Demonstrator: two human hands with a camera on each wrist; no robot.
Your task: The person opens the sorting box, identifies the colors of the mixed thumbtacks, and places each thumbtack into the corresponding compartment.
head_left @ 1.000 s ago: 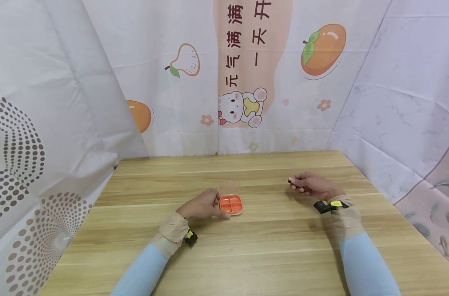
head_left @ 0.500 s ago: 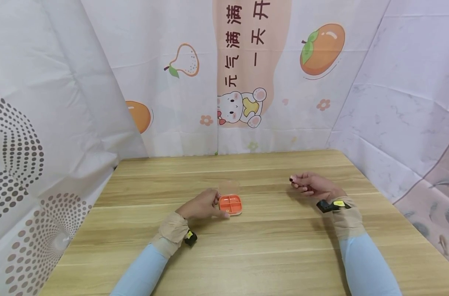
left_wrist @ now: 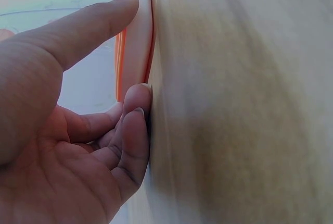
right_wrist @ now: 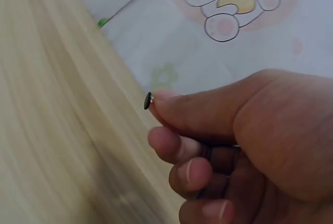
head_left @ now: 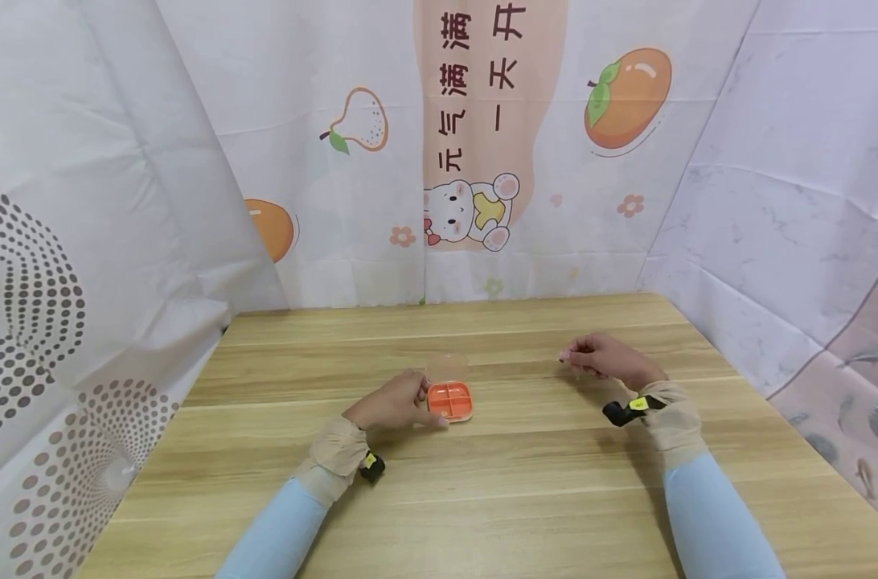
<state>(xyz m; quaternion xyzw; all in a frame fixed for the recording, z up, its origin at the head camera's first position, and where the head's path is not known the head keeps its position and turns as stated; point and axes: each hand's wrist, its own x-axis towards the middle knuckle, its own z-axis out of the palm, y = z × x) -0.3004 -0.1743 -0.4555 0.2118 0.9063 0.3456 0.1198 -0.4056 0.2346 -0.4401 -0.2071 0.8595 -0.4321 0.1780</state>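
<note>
A small orange pill box (head_left: 471,412) with several compartments lies on the table, its clear lid (head_left: 446,367) folded back behind it. My left hand (head_left: 394,402) grips the box from the left, thumb along its near side and fingers at its far left corner. A tiny pale thing, too small to identify, sits in the near left compartment. To the right and apart from the box, my right hand (head_left: 613,359) is raised over the table. Thumb and index finger pinch a small black disc-shaped stud (right_wrist: 148,100) with a shiny bit at its back; the other fingers are curled.
The wood-grain table (head_left: 439,498) reaches back to a printed curtain (head_left: 352,201). More curtains hang along the left (head_left: 142,201) and right (head_left: 793,201) sides. Both wrists carry black cameras.
My right hand has turned so its back faces up more, and its fingertips have shifted slightly left and down, still pinching the stud. The left hand and the pill box stay put.
</note>
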